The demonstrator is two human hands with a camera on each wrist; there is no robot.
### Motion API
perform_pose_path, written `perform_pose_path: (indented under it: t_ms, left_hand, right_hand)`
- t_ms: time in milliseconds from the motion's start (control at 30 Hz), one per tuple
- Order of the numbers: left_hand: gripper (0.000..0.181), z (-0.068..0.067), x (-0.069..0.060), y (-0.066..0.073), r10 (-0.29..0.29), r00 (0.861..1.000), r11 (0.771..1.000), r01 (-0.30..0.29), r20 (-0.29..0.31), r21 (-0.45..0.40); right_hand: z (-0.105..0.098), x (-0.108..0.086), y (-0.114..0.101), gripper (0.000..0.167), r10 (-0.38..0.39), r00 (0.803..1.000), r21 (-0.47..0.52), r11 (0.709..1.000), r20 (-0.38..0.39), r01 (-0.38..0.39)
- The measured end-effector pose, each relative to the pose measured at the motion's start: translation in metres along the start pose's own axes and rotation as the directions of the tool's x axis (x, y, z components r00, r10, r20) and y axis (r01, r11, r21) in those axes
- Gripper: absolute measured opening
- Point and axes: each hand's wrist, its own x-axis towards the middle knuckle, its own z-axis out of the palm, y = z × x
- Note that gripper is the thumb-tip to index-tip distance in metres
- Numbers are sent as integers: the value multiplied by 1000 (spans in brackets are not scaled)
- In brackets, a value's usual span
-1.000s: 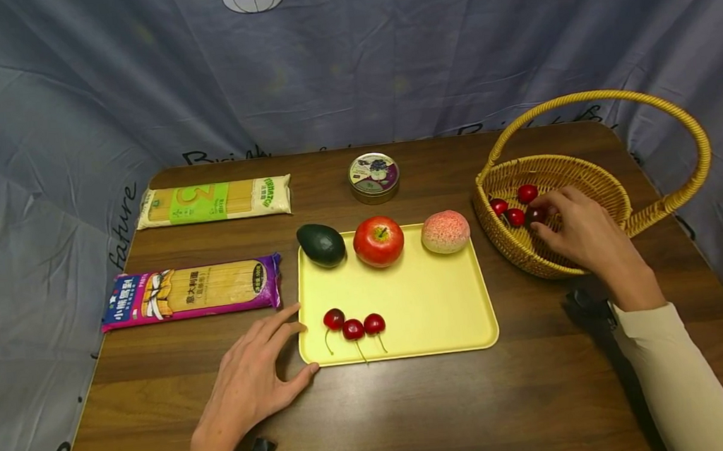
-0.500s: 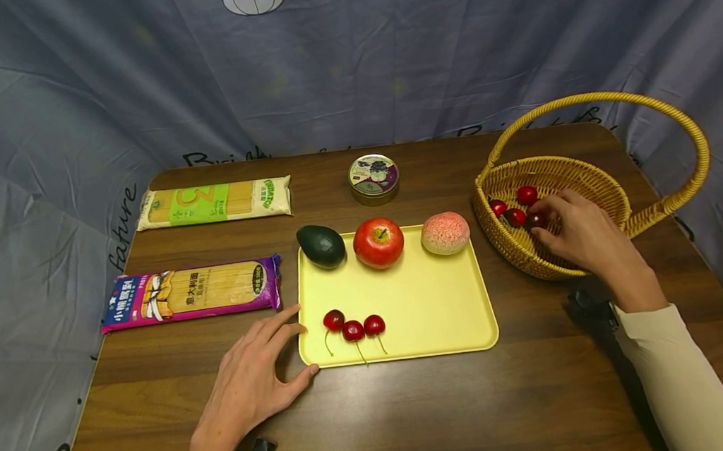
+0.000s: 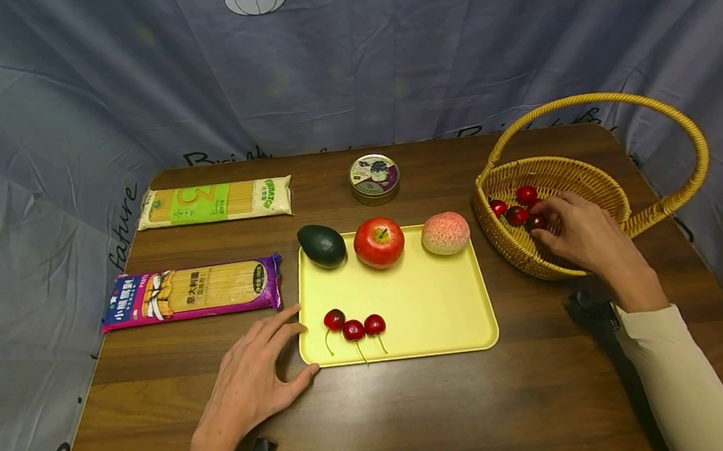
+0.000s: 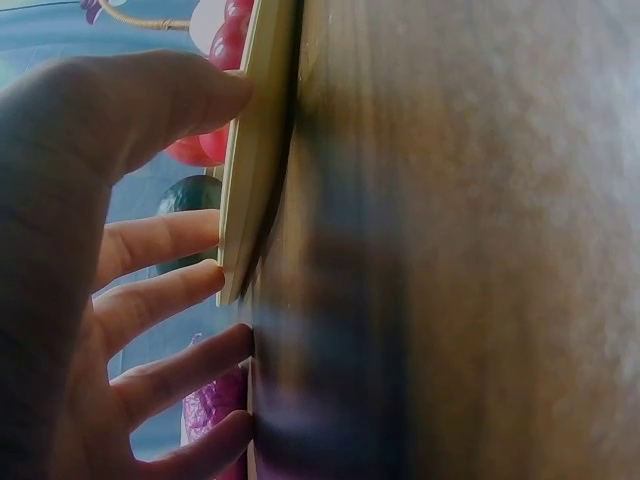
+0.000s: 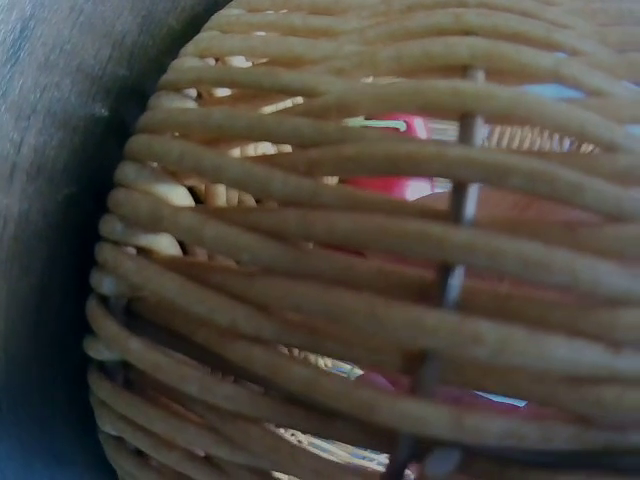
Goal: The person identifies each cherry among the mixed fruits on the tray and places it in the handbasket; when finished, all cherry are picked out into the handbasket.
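My right hand (image 3: pixel 581 229) reaches into the wicker basket (image 3: pixel 587 172) and pinches a dark red cherry (image 3: pixel 535 222) between thumb and fingertips. Several other cherries (image 3: pixel 516 215) lie beside it in the basket. In the right wrist view the basket's weave (image 5: pixel 300 230) hides most of the hand. My left hand (image 3: pixel 252 376) lies at the near left corner of the yellow tray (image 3: pixel 431 298), fingers spread, thumb and fingertips touching its rim. On the tray sit three stemmed cherries (image 3: pixel 353 330), an avocado (image 3: pixel 321 246), a red apple (image 3: pixel 378 242) and a pink speckled peach (image 3: pixel 446 233).
Two packs of noodles lie at the left, a green-labelled pack (image 3: pixel 216 201) behind a purple pack (image 3: pixel 194 290). A round tin (image 3: pixel 374 179) stands behind the tray. The basket's tall handle (image 3: pixel 612 95) arches over the right side. A grey-blue curtain (image 3: pixel 349 63) hangs behind the table.
Inside the basket, the cherries by my right fingertips have shifted slightly, and a bit more red shows behind the pinched one. My left hand and the tray have stayed put.
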Motion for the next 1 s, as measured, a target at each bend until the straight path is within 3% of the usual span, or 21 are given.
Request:
perform_pose_path:
  t_ms: [100,400,767,867,1000]
  left_hand:
    - [61,0,0,0,2,1000,1000,-2,-2,3]
    - [62,0,1,0,-11,1000,1000,11,10,1]
    - [62,0,0,0,-13,1000,1000,13,5,2]
    - [62,0,0,0,-10,1000,1000,10,-1,-2]
    - [62,1,0,0,-9,1000,1000,9,-6,-9]
  right_hand:
    - [-1,-1,-1,39,9,1000,-17,1000,-18,-10]
    - [1,-3,-20,35,-14,983,-21,1000,-181,10]
    - [-1,-7,-61,37,-116,960,-3,993,-257,119]
    - [-1,-7,-72,38,-174,943,-6,984,-285,179]
    - [4,-7,-86,39,-268,906,-15,960,-328,279]
